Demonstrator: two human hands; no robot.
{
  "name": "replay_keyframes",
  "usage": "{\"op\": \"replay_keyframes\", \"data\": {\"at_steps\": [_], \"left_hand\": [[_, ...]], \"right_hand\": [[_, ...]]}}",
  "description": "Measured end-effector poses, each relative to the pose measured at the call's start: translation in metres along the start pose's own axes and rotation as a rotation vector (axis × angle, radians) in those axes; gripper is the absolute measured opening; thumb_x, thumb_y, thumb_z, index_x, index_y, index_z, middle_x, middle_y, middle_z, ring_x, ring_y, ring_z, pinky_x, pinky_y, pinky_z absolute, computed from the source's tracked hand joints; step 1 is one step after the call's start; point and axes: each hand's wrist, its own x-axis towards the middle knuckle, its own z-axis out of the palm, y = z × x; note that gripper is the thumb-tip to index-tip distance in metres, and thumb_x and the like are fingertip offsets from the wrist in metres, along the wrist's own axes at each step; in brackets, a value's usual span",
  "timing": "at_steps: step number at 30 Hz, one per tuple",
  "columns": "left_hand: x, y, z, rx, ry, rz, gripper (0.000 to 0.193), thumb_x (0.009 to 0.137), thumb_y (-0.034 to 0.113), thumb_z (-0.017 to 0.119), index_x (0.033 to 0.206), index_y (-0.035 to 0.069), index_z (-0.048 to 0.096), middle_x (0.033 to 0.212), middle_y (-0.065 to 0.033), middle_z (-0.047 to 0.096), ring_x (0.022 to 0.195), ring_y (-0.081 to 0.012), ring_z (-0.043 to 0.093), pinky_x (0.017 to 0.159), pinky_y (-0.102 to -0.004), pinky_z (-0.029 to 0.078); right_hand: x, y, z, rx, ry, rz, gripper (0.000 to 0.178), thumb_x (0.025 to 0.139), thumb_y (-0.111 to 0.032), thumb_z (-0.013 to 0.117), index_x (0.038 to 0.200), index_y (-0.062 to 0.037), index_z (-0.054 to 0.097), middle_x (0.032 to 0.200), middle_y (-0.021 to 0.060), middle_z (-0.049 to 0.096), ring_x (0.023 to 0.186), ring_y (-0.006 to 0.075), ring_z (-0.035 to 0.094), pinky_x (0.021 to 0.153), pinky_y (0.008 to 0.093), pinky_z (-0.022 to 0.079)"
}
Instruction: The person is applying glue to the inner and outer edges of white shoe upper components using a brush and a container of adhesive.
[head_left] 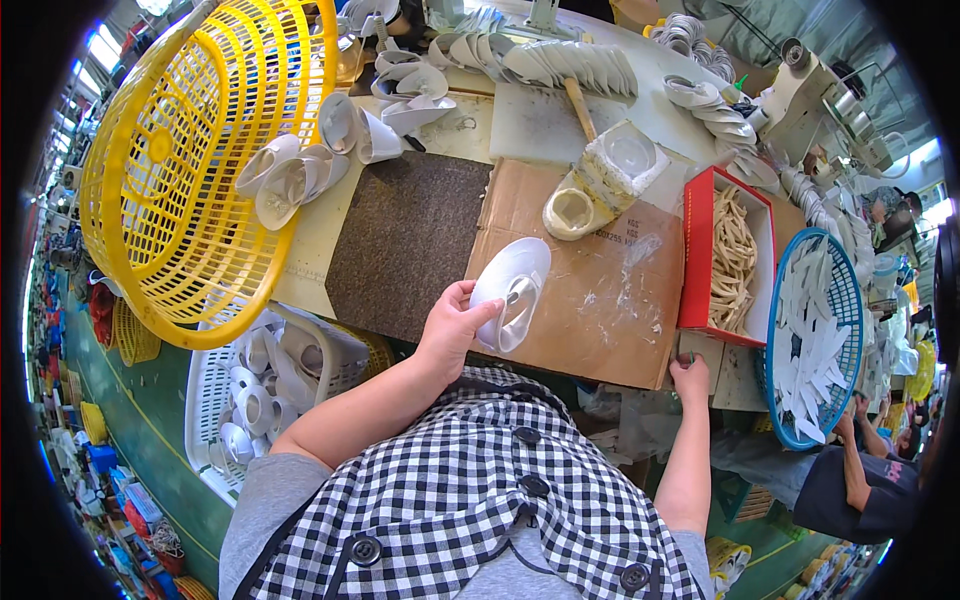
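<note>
My left hand [455, 325] is closed on a white shoe upper [513, 285], its thumb on the near side. The curved, looped piece is raised over the near edge of a cardboard sheet [570, 300]. At the table's front edge, just below the red box [698, 270], my right hand [690, 378] is closed. Whatever it may pinch is too small to make out. Tan strips [733, 260] fill the red box. Behind the cardboard's middle stands a glue-crusted pot [572, 208], with a wooden handle [579, 108] sticking up beside it.
A tilted yellow basket [100, 215] stands at left, several white uppers [285, 180] beside it. Below it is a white crate [200, 400] of uppers. A dark mat [405, 240] adjoins the cardboard. Right is a blue basket [853, 300] of white pieces; a co-worker's arm [855, 465] reaches near it.
</note>
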Motion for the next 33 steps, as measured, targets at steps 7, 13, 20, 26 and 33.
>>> {"op": "replay_keyframes", "data": {"at_steps": [7,13,20,26,33], "left_hand": [[0.004,-0.003,0.007,0.016,0.013,0.020,0.036,0.085,0.019,0.065,0.116,0.007,0.050,0.105,-0.0046,0.058,0.096,-0.0132,0.055,0.083,-0.0305,0.044],[0.001,0.002,0.022,0.031,-0.044,-0.027,0.033,0.088,0.018,0.059,0.118,0.007,0.050,0.104,-0.0037,0.060,0.096,-0.0123,0.055,0.083,-0.0293,0.043],[-0.008,0.011,0.029,0.099,-0.125,0.096,0.039,0.085,0.005,0.060,0.122,0.000,0.046,0.104,-0.0085,0.060,0.095,-0.0139,0.058,0.086,-0.0293,0.046],[-0.016,0.015,0.025,0.049,-0.066,0.114,0.041,0.086,0.002,0.059,0.123,-0.003,0.045,0.104,-0.0100,0.060,0.094,-0.0147,0.058,0.085,-0.0295,0.047],[-0.017,0.014,0.022,0.013,-0.024,0.125,0.040,0.086,0.005,0.060,0.122,-0.003,0.045,0.105,-0.0104,0.061,0.097,-0.0151,0.058,0.088,-0.0295,0.045]], "right_hand": [[-0.027,-0.035,-0.039,-0.101,0.143,-0.227,0.023,0.081,-0.015,0.058,0.097,0.0005,0.055,0.084,0.0215,0.062,0.077,0.0359,0.063,0.068,0.0429,0.047],[-0.061,-0.159,-0.050,0.344,0.000,-0.803,0.022,0.084,-0.012,0.059,0.104,-0.0045,0.057,0.093,0.0169,0.063,0.088,0.0336,0.061,0.077,0.0408,0.048],[-0.065,-0.224,-0.025,0.315,-0.120,-1.046,0.022,0.079,-0.016,0.067,0.096,-0.0063,0.056,0.085,0.0098,0.062,0.079,0.0309,0.060,0.071,0.0398,0.047],[-0.067,-0.236,-0.026,0.235,-0.018,-1.209,0.026,0.081,-0.023,0.067,0.097,-0.0063,0.055,0.081,0.0089,0.061,0.074,0.0279,0.060,0.067,0.0377,0.046],[-0.069,-0.244,-0.017,0.086,-0.001,-1.263,0.036,0.084,-0.033,0.063,0.103,-0.0047,0.054,0.083,0.0102,0.060,0.075,0.0279,0.059,0.068,0.0379,0.046]]}}
